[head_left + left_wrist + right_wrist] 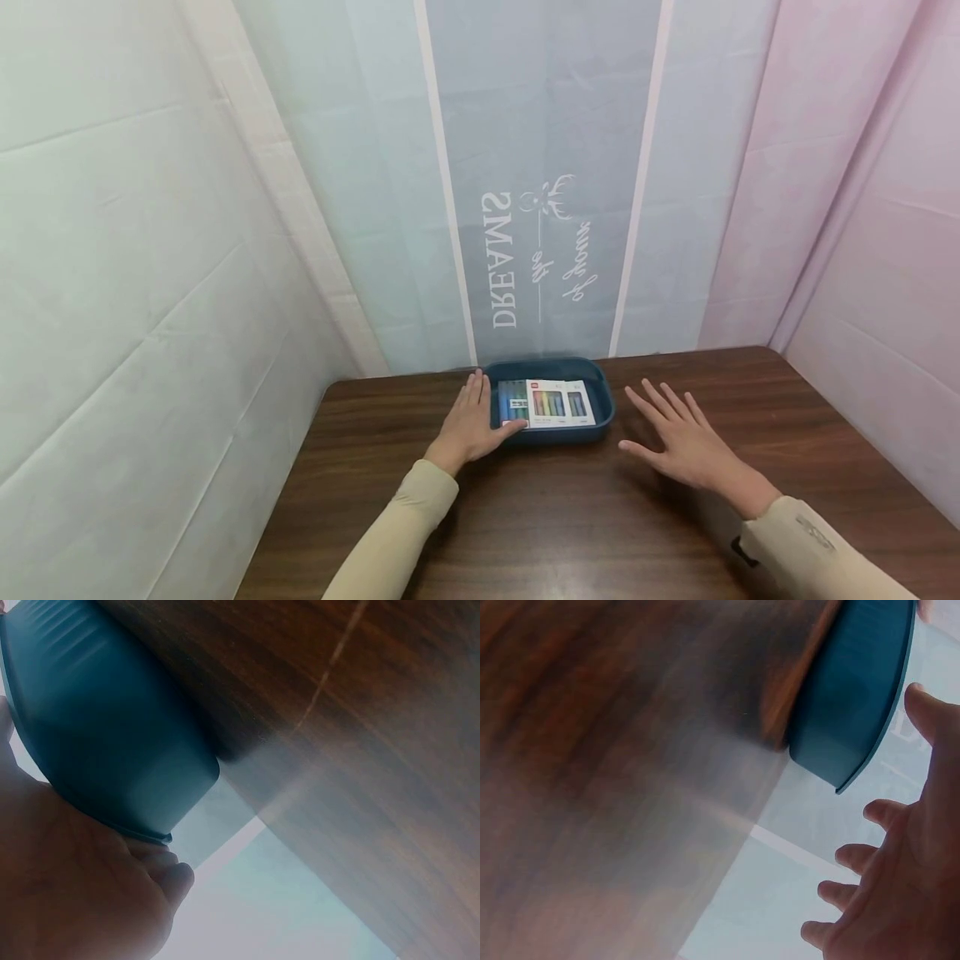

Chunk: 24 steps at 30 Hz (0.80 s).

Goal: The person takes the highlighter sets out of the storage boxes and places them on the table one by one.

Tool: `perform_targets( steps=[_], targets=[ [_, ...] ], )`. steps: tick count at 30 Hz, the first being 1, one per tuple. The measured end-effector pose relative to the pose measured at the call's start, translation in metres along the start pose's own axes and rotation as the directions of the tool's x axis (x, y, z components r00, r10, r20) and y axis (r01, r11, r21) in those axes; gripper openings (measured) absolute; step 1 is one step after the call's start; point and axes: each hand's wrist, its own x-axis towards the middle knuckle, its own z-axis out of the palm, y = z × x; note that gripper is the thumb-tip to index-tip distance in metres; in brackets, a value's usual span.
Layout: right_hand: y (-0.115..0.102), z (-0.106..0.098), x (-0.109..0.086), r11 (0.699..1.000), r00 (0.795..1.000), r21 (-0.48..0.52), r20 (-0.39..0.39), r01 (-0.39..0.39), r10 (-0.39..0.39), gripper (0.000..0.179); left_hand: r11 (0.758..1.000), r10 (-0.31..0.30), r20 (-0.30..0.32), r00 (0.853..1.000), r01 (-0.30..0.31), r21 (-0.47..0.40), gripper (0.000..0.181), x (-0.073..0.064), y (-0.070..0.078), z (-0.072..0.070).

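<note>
From my end, nearest up is the dark brown wood-grain tabletop [555,517] with two beige sleeves [397,533] reaching in over it. The right hand [678,450] has nothing in it: fingers spread, just off to the right of the dark blue rounded-rectangular plastic tray [562,434], and I can see a gap there in the right wrist view too. The left hand [472,429] is the closer one, and imo that's what matters: it's touching the tray's left end, fingers straight along the side, thumb reaching over the near left corner, not clenched. The tray's long axis runs left to right between the two hands, so each one has a short end beside it. Inside, there's a flat pack of blue and green sticks [513,393] by the left thumb, then white packaging with windows showing coloured sticks [558,417] to its right (one pack or two, can't tell). The tray sits near the table's far edge, and just past that is a blue-grey fabric backdrop [562,108] with white lettering.
</note>
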Motion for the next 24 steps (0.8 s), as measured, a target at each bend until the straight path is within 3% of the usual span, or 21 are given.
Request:
perform_targets(
  steps=[7, 24],
  targets=[
    [-0.007, -0.003, 0.008, 1.0, 1.0, -0.008, 0.011, 0.028, -0.028, 0.093, 1.0, -0.003, 0.015, 1.0, 0.003, 0.009, 0.12, -0.001, 0.0, -0.003],
    [-0.024, -0.002, 0.027, 0.996, 0.999, 0.08, 0.011, 0.047, -0.048, 0.096, 1.0, 0.001, 0.007, 1.0, -0.001, -0.002, 0.118, 0.001, -0.002, 0.0]
  ],
)
